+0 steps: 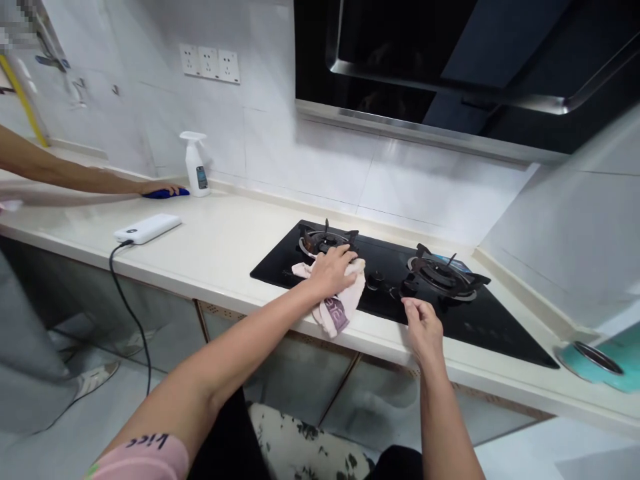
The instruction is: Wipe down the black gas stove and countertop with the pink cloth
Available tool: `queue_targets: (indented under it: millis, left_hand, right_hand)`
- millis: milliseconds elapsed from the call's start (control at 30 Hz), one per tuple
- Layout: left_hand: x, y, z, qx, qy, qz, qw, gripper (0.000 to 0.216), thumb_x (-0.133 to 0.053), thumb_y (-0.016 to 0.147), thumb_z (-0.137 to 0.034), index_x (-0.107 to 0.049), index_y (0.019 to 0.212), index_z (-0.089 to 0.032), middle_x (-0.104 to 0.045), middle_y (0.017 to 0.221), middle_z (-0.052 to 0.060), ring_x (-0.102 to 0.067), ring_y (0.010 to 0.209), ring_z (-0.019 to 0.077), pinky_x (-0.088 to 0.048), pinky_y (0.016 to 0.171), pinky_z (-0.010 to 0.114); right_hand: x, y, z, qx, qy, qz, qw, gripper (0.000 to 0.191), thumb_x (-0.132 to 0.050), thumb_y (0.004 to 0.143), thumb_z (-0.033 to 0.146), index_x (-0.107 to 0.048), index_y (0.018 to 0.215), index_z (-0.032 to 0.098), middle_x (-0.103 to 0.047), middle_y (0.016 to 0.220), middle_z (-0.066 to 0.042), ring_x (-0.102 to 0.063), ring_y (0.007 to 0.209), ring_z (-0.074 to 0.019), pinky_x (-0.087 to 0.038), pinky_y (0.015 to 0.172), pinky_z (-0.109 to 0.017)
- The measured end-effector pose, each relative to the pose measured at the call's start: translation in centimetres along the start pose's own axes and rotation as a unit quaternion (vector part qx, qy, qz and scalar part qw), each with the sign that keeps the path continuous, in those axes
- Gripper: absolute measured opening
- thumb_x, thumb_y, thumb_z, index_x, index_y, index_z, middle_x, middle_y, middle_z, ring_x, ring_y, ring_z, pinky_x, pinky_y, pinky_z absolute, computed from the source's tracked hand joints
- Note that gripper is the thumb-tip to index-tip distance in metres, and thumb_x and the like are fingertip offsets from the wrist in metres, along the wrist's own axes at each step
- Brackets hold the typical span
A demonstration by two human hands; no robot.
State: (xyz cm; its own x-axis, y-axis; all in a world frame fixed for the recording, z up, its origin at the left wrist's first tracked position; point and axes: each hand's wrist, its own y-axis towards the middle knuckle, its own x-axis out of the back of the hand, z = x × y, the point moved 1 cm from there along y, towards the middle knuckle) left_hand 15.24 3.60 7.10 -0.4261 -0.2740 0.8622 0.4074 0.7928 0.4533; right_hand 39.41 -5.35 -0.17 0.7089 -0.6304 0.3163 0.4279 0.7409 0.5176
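Note:
My left hand (331, 270) presses a pale pink cloth (339, 307) onto the black glass gas hob (490, 320), just in front of the left burner (326, 240); its fingers are curled over the cloth. My right hand (423, 327) rests on the front edge of the hob near the control knobs (375, 280), fingers loosely bent and holding nothing. The right burner (443, 275) lies just beyond it.
A cream countertop (215, 247) carries a white power bank (147, 228) with a black cable, and a white spray bottle (196, 165). Another person's arm at the far left presses a blue cloth (165, 193). A range hood (450, 60) hangs overhead. A teal lid (595, 363) lies at right.

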Motion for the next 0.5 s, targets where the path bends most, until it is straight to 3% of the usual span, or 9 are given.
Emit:
queue_targets:
  millis: [100, 200, 367, 500]
  left_hand:
    - [-1.6, 2.2, 0.5, 0.01, 0.024, 0.081, 0.996, 0.053, -0.051, 0.097, -0.058, -0.068, 0.13, -0.02, -0.067, 0.143, 0.014, -0.056, 0.136, 0.035, -0.04, 0.111, 0.052]
    - [-2.3, 3.2, 0.0, 0.004, 0.045, 0.121, 0.992, 0.06, -0.049, 0.094, -0.065, -0.073, 0.119, -0.017, -0.074, 0.13, 0.017, -0.061, 0.129, 0.0387, -0.041, 0.109, 0.054]
    - [-2.3, 1.8, -1.8, -0.056, 0.052, 0.129, 0.989, 0.053, -0.051, 0.091, -0.058, -0.072, 0.119, -0.018, -0.075, 0.126, 0.016, -0.065, 0.123, 0.0365, -0.042, 0.107, 0.051]
    - [-2.2, -1.0, -3.8, -0.078, 0.042, 0.099, 0.991, 0.051, -0.052, 0.092, -0.056, -0.072, 0.116, -0.016, -0.076, 0.121, 0.018, -0.067, 0.118, 0.037, -0.043, 0.103, 0.052]
  right_hand:
    - [0.0, 0.0, 0.1, -0.001, -0.002, 0.0, 1.0, 0.049, -0.051, 0.09, 0.064, -0.075, 0.09, 0.022, -0.073, 0.106, -0.011, -0.065, 0.103, -0.0271, -0.048, 0.093, -0.039]
    - [-0.1, -0.1, 0.2, 0.006, 0.004, 0.003, 1.0, 0.048, -0.052, 0.09, 0.064, -0.075, 0.089, 0.021, -0.074, 0.106, -0.012, -0.065, 0.102, -0.0269, -0.048, 0.091, -0.039]
    - [-0.3, -0.3, 0.5, 0.014, 0.008, 0.02, 1.0, 0.046, -0.054, 0.089, 0.062, -0.074, 0.087, 0.021, -0.074, 0.103, -0.011, -0.065, 0.099, -0.0263, -0.048, 0.091, -0.039]
    - [-0.1, -0.4, 0.3, 0.004, 0.025, -0.024, 0.999, 0.046, -0.053, 0.09, 0.06, -0.074, 0.088, 0.02, -0.075, 0.103, -0.012, -0.067, 0.099, -0.0264, -0.049, 0.091, -0.039]
